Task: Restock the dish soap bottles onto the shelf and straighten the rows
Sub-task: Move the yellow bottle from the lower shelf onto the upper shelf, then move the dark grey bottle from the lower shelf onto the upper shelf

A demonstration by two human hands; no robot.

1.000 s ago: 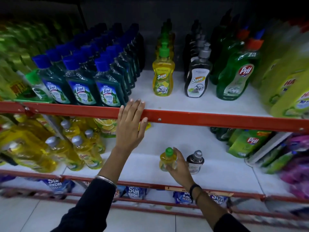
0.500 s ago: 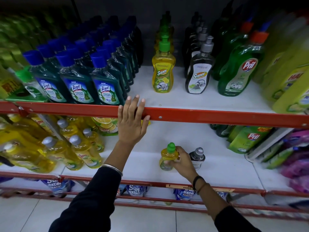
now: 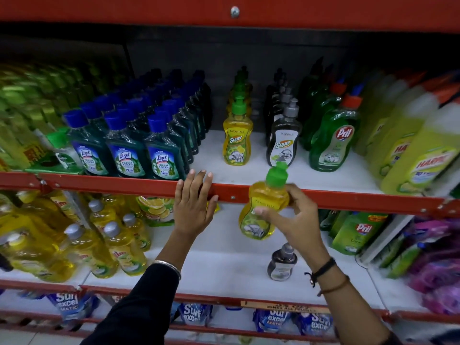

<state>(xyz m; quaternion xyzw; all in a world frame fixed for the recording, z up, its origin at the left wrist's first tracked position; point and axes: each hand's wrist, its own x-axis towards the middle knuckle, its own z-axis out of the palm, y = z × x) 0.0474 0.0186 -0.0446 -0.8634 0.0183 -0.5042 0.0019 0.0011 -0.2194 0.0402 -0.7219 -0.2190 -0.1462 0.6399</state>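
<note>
Lifted since a second ago: yellow Patanjali Super bottle (image 3: 263, 210), off the lower shelf (image 3: 224, 260), now level with the red shelf rail (image 3: 124, 184). Gripped by right hand (image 3: 293, 217), cap tilted toward one o'clock. Left hand (image 3: 194, 205) flat on rail, fingers released. Matching yellow row (image 3: 237, 140) at eleven o'clock from the bottle, nearer the right hand.

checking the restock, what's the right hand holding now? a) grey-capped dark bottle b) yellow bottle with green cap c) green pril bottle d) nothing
b: the right hand grips the yellow bottle with its green cap up, in front of the red shelf edge; the dark bottle stands alone on the lower shelf.
</note>
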